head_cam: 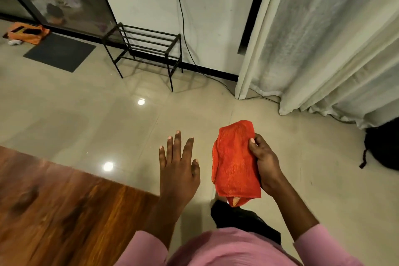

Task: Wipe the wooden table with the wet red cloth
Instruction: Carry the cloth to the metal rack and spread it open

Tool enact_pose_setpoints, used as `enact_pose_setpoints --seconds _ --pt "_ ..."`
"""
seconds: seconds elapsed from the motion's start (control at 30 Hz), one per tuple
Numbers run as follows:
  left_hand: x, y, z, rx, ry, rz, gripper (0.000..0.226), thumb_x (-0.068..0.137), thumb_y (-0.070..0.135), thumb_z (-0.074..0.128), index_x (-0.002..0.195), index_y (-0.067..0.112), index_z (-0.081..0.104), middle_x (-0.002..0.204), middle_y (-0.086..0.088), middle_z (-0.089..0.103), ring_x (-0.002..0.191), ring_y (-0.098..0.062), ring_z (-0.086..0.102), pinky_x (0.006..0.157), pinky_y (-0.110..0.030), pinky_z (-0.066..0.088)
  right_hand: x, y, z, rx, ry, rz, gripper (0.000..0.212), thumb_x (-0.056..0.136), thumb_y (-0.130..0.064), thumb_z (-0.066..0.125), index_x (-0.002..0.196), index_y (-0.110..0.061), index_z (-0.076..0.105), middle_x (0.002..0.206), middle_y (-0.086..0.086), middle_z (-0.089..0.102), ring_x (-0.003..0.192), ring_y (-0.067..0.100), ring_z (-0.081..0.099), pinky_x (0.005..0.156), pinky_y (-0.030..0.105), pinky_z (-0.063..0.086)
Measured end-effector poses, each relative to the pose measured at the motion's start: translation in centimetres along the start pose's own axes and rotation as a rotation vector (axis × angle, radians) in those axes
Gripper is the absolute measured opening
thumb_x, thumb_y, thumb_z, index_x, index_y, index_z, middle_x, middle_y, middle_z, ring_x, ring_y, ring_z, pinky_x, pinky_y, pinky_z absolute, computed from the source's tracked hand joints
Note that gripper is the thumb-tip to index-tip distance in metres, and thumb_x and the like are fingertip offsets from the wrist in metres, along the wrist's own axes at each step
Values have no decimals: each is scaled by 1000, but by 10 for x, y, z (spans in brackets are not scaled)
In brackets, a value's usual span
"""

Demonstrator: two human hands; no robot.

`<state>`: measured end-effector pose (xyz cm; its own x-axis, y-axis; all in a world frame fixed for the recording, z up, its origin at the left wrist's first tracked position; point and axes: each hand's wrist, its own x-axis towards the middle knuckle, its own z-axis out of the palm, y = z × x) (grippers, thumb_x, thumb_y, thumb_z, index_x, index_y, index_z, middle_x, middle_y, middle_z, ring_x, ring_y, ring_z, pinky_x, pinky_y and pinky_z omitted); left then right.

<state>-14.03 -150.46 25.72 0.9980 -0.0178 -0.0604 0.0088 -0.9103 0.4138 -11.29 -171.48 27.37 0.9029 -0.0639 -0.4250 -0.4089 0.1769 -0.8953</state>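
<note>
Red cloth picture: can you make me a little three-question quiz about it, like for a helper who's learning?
1. True or false: the red cloth is lying on the wooden table.
2. Which hand holds the cloth: A) left hand, B) right hand?
3. Fill in: the left hand is open, holding ______.

Key: 1. False, it is held above the floor. 2. B. 3. nothing.

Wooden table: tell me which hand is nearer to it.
Left. The left hand is open, empty, just past the wooden table's right edge. The right hand is farther right over the floor, holding the red cloth.
</note>
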Motion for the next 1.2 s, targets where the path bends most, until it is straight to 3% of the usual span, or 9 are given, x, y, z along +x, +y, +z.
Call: enact_pose_setpoints --seconds 0.33,0.53,0.77,0.9,1.2 --pt "151 35 -7 -58 70 -99 61 96 25 48 153 22 27 165 -8 1 152 -26 -2 119 -40 -9 156 -83 12 -11 -148 5 25 97 -29 45 115 -18 58 101 0 70 91 21 68 69 32 56" --pt "215 5 -19 -86 101 -179 62 98 27 43 155 25 19 165 -5 -8 151 -24 -8 120 -41 -10 227 -113 63 -63 -216 15 22 98 -29 45 114 -22 58 102 -2 70 94 20 67 73 35 55" --pt "289 -89 -61 -85 137 -224 62 97 26 48 154 24 24 165 -6 -2 152 -24 -5 120 -40 -9 311 -133 170 -78 -214 20 20 98 -29 46 112 -24 59 104 1 69 97 25 64 85 46 53" --pt "327 -153 -103 -67 158 -215 63 97 26 47 155 24 23 164 -5 -4 148 -19 -13 120 -40 -10 348 -140 245 -68 -212 14 19 97 -29 46 107 -24 61 101 1 69 93 24 65 81 43 54" --pt "403 -256 -162 10 117 -223 62 97 27 47 154 24 23 165 -7 -1 152 -25 -5 120 -44 -7 416 -148 381 -19 -233 18 20 97 -33 46 112 -27 58 105 -3 67 94 20 66 69 33 54"
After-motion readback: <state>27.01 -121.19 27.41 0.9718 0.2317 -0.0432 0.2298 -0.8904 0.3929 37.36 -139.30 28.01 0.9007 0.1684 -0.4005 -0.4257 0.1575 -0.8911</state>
